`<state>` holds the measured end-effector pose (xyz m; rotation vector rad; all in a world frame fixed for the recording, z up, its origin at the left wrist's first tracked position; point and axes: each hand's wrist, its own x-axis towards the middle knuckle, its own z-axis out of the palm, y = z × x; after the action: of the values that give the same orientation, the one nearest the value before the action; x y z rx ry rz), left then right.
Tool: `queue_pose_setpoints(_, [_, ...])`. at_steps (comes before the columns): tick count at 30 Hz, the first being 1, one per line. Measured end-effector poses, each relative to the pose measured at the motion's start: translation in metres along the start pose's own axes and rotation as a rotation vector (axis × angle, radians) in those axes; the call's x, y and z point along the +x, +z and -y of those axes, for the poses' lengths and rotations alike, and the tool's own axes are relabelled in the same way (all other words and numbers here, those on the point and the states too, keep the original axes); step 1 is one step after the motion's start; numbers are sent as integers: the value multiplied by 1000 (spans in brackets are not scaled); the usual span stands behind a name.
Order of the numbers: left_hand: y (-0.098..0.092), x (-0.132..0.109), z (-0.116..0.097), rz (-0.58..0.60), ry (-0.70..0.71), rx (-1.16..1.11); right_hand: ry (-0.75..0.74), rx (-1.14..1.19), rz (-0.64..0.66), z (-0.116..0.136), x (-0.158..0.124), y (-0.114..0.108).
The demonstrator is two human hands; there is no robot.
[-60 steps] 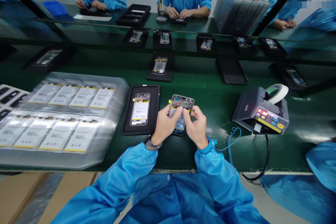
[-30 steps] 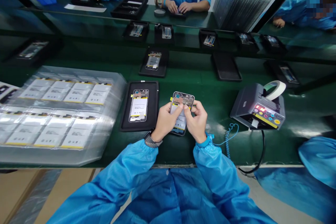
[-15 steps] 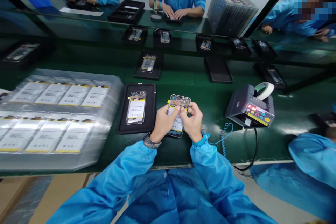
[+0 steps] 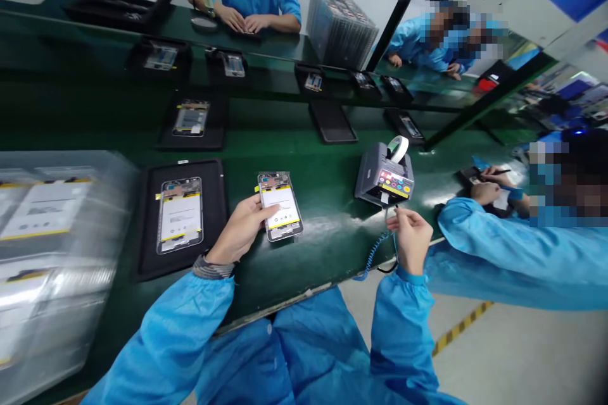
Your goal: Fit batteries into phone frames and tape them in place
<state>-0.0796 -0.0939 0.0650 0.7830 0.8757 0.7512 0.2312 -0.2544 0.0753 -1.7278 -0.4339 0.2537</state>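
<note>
My left hand (image 4: pixel 241 228) grips an opened phone (image 4: pixel 280 207) by its left edge, the thumb lying over the white battery in it. The phone's bare circuit board shows at its top end. My right hand (image 4: pixel 409 234) is away to the right, just in front of the tape dispenser (image 4: pixel 386 174), its thumb and forefinger pinched. Something thin and small shows at those fingertips, too small to name. A short white piece of tape (image 4: pixel 384 198) sticks out of the dispenser's front. Left of my left hand, a second opened phone (image 4: pixel 180 215) lies in a black tray (image 4: pixel 147 234).
A clear plastic tray (image 4: pixel 107 221) with batteries stands at the left. Black trays, one being a bare tray (image 4: pixel 332 123), line the bench's back and the shelf. A blue coiled cord (image 4: pixel 375 254) hangs by my right wrist. A co-worker's sleeve (image 4: pixel 498 228) is close on the right.
My right hand has left the phone and moved right to the tape dispenser. My left hand keeps hold of the phone. The view has turned to the right.
</note>
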Motion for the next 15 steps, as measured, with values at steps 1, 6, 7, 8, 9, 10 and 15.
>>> queue_pose_setpoints(1, [0,0,0,-5,5,-3,27,-1,0,-3,7,-3])
queue_pose_setpoints(6, [-2,3,3,-17,17,14,93,29,125,-6,21,11])
queue_pose_setpoints(7, [-2,3,4,-17,18,19,96,31,135,-6,21,15])
queue_pose_setpoints(8, [-2,4,4,-17,20,22,98,34,138,-6,21,18])
queue_pose_setpoints(9, [-3,5,5,-18,20,24,97,39,134,-6,21,20])
queue_pose_setpoints(10, [-3,5,5,-19,20,24,96,47,124,-6,21,22])
queue_pose_setpoints(15, [-5,7,6,-36,19,23,112,80,77,-6,24,25])
